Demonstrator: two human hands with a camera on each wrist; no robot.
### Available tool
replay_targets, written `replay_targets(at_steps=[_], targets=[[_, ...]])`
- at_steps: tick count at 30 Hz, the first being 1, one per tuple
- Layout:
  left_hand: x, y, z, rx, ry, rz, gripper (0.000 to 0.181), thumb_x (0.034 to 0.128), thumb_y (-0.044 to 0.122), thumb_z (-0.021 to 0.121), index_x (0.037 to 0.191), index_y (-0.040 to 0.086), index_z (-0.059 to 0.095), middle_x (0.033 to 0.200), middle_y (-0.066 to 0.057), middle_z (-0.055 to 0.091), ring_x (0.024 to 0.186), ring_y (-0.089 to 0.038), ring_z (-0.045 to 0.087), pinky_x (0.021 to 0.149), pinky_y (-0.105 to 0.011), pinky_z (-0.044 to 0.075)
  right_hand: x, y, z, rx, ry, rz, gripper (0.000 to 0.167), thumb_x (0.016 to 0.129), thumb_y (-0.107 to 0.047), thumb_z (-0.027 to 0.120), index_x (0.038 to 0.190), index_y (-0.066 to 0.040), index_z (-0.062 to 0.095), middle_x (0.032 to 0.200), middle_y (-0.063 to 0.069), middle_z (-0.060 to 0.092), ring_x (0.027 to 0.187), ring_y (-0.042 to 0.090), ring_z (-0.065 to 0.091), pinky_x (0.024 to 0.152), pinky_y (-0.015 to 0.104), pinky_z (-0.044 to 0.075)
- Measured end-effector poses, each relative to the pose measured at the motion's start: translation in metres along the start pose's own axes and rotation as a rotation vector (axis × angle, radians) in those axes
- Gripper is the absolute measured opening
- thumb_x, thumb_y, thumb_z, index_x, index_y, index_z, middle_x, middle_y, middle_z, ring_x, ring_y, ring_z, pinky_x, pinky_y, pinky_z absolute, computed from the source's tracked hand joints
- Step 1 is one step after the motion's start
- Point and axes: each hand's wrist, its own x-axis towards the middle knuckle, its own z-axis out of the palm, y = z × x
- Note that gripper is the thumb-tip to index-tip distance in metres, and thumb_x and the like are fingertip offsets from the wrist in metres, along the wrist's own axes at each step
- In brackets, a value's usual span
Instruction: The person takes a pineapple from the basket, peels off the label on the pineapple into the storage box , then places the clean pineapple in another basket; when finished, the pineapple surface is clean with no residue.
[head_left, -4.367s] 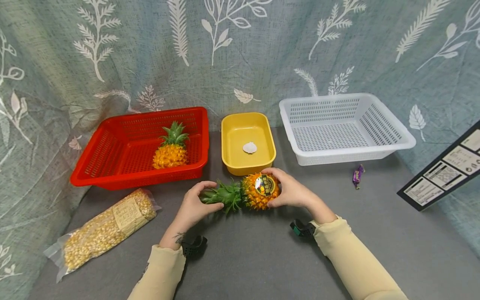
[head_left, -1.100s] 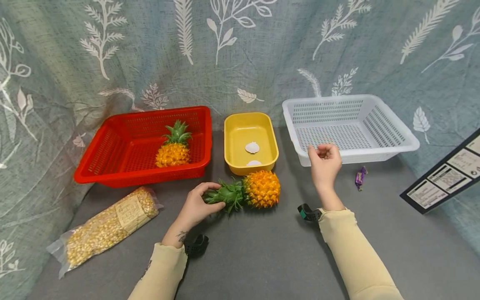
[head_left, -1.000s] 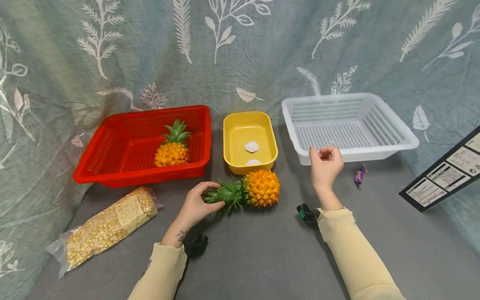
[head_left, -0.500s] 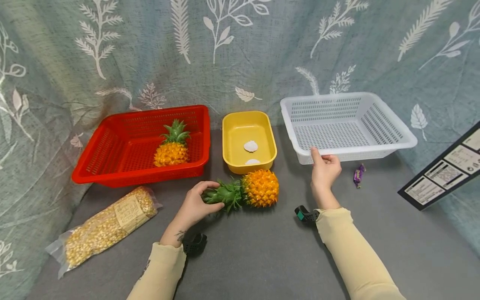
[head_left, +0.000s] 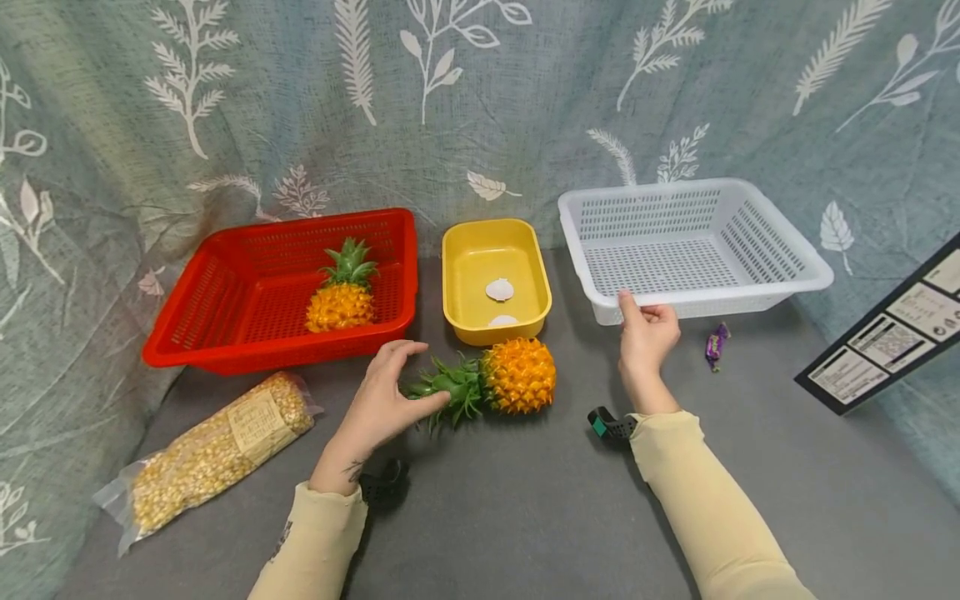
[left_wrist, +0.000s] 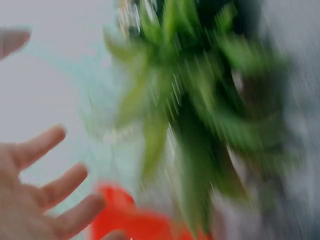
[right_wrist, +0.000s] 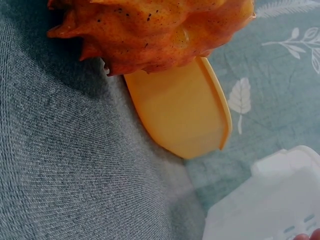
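Observation:
A small pineapple [head_left: 520,375] lies on its side on the grey tabletop, its green crown pointing left. Just off the crown, my left hand [head_left: 386,392] is spread, thumb and fingers apart with nothing between them. The left wrist view shows blurred leaves [left_wrist: 195,100] beside its straight fingers. My right hand [head_left: 648,342] pinches the front rim of a white plastic basket [head_left: 705,304], thumb at the rim's top and fingers curled at its outer side. Only fingertips [right_wrist: 314,235] show at the corner of the right wrist view.
A red basket [head_left: 225,358] at back left holds another pineapple [head_left: 341,307]. Between the baskets, a yellow tray [head_left: 495,250] contains two white label-like pieces. A bag of corn kernels [head_left: 217,454] lies left, a purple wrapped candy [head_left: 716,346] and a black-edged box [head_left: 885,342] right.
The pineapple's label is gone, and a second white piece lies in the yellow tray. My right hand moved from the pineapple to the white basket's rim. My left hand has released the crown.

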Motion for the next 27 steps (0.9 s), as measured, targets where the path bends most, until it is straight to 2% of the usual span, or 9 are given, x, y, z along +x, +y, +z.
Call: replay_targets(at_steps=[3,5,9,12,14,18,22,24,27], targets=[[0.001,0.021,0.004,0.037,0.129,0.045,0.053,0.0769,0.033,0.074,0.12,0.008,0.055,0.129,-0.012,0.043,0.12,-0.032,0.039,0.097,-0.054,0.035,0.001,-0.001,0.001,0.008,-0.004,-0.004,0.028,0.076,-0.013,0.075,0.068,-0.013,0.048,0.05,-0.01,0.049,0.041,0.005,0.043,0.04,0.016,0.035],[0.003,0.038,0.012,0.103,0.194,0.072,0.048,0.0768,0.032,0.073,0.115,0.008,0.058,0.122,-0.012,0.048,0.112,-0.032,0.044,0.091,-0.052,0.038,0.002,0.0,0.001,0.018,-0.007,-0.005,0.027,0.076,-0.011,0.075,0.068,-0.014,0.049,0.05,-0.01,0.049,0.041,0.005,0.044,0.04,0.016,0.036],[0.008,0.071,0.033,0.265,0.213,0.14,0.043,0.0766,0.038,0.071,0.109,0.011,0.062,0.11,-0.008,0.055,0.098,-0.03,0.051,0.076,-0.048,0.042,0.001,-0.001,0.0,0.021,-0.011,0.01,0.027,0.077,-0.01,0.074,0.068,-0.014,0.049,0.05,-0.009,0.05,0.042,0.005,0.044,0.04,0.016,0.036],[0.014,0.089,0.05,0.348,0.187,0.176,0.042,0.0769,0.042,0.068,0.107,0.014,0.064,0.106,-0.005,0.057,0.094,-0.028,0.053,0.073,-0.046,0.042,0.0,-0.001,0.0,0.009,-0.017,0.023,0.027,0.077,-0.011,0.074,0.069,-0.014,0.049,0.05,-0.009,0.049,0.042,0.006,0.044,0.04,0.016,0.035],[0.02,0.098,0.059,0.399,0.16,0.156,0.044,0.077,0.046,0.066,0.108,0.015,0.064,0.105,-0.005,0.057,0.093,-0.027,0.053,0.073,-0.046,0.041,0.0,-0.001,-0.001,0.003,-0.022,0.027,0.026,0.077,-0.012,0.074,0.069,-0.014,0.048,0.05,-0.009,0.049,0.042,0.006,0.044,0.04,0.017,0.035],[0.034,0.107,0.075,0.534,0.076,0.011,0.062,0.0735,0.061,0.062,0.114,0.014,0.058,0.104,-0.011,0.053,0.094,-0.032,0.05,0.076,-0.052,0.038,0.0,-0.002,-0.001,0.005,-0.03,0.026,0.026,0.078,-0.012,0.073,0.07,-0.014,0.049,0.051,-0.009,0.049,0.043,0.005,0.044,0.04,0.016,0.036],[0.044,0.105,0.084,0.611,-0.042,-0.106,0.079,0.0686,0.068,0.063,0.123,0.012,0.05,0.107,-0.017,0.051,0.096,-0.039,0.05,0.08,-0.058,0.038,0.0,-0.002,-0.001,0.015,-0.027,0.025,0.026,0.078,-0.011,0.073,0.07,-0.013,0.048,0.05,-0.009,0.049,0.042,0.004,0.044,0.04,0.016,0.035],[0.045,0.101,0.086,0.6,-0.072,-0.107,0.079,0.0678,0.064,0.067,0.125,0.013,0.048,0.105,-0.017,0.051,0.094,-0.039,0.051,0.079,-0.058,0.039,0.001,-0.002,-0.001,0.017,-0.023,0.026,0.026,0.077,-0.01,0.073,0.07,-0.014,0.048,0.05,-0.009,0.049,0.042,0.004,0.044,0.04,0.016,0.035],[0.042,0.094,0.085,0.568,-0.09,-0.049,0.073,0.0679,0.058,0.069,0.124,0.015,0.048,0.1,-0.014,0.051,0.088,-0.036,0.052,0.075,-0.056,0.04,0.001,-0.002,0.0,0.015,-0.019,0.023,0.026,0.077,-0.01,0.073,0.07,-0.014,0.048,0.051,-0.009,0.049,0.042,0.003,0.044,0.041,0.016,0.035]])
